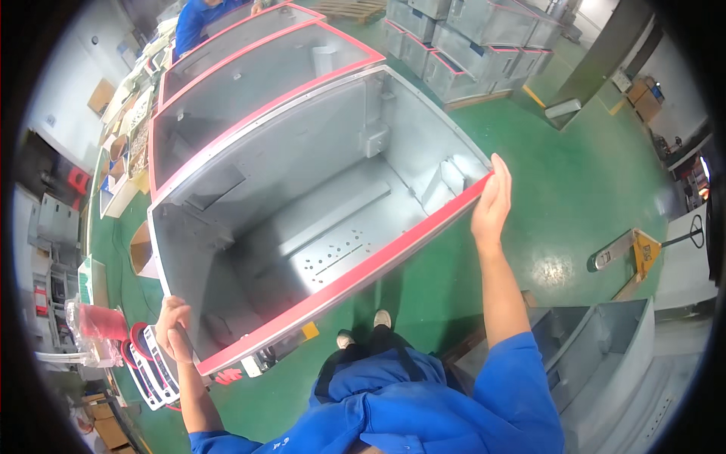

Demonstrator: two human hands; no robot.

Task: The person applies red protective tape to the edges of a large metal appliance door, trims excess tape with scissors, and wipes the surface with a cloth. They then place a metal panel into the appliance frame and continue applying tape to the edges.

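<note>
A large open grey metal box (333, 227) stands in front of me, its inside bare with brackets and a plate of small holes. A red strip (355, 276) runs along its near rim. My left hand (175, 327) presses on the strip's left end at the box's near left corner. My right hand (491, 203) lies flat with fingers straight against the strip's right end at the near right corner.
Two more grey boxes with red rims (249, 68) stand behind, and a person in blue (198, 19) works at the far end. Stacked grey boxes (476, 38) sit at the back right. A pallet jack (639, 253) and another grey box (605, 356) are on my right, benches with parts on my left.
</note>
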